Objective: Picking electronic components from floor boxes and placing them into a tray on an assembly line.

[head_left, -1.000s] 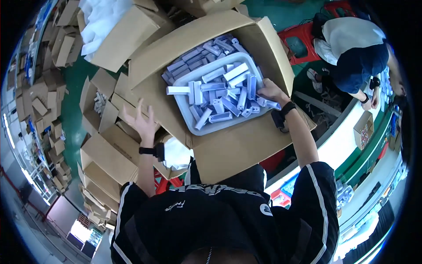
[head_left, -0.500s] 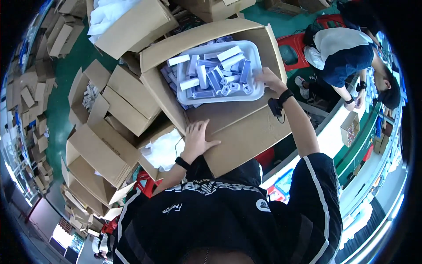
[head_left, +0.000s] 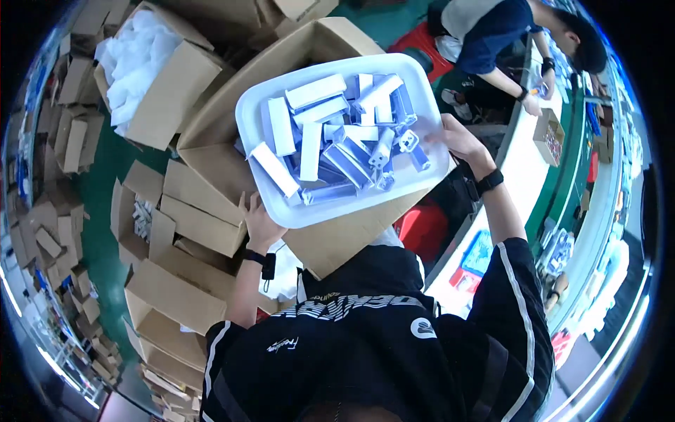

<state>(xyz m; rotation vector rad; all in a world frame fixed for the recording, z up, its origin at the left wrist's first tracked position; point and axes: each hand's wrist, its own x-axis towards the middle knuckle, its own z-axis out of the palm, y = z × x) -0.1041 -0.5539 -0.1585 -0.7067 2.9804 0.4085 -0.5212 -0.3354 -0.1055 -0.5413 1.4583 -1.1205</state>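
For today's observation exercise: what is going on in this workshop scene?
A person in a black top holds a white tray heaped with small white and blue-grey parts over a large open cardboard box. The left hand grips the tray's near edge; the right hand grips its right side. More cardboard boxes crowd the green floor, and another person bends over a white bench.

A large open brown cardboard box (head_left: 330, 239) fills the frame's centre. Upper left, a brown carton (head_left: 158, 91) holds white padding. More flattened and open brown cartons (head_left: 176, 281) crowd the left side. A small open box (head_left: 548, 133) sits on the counter at upper right.
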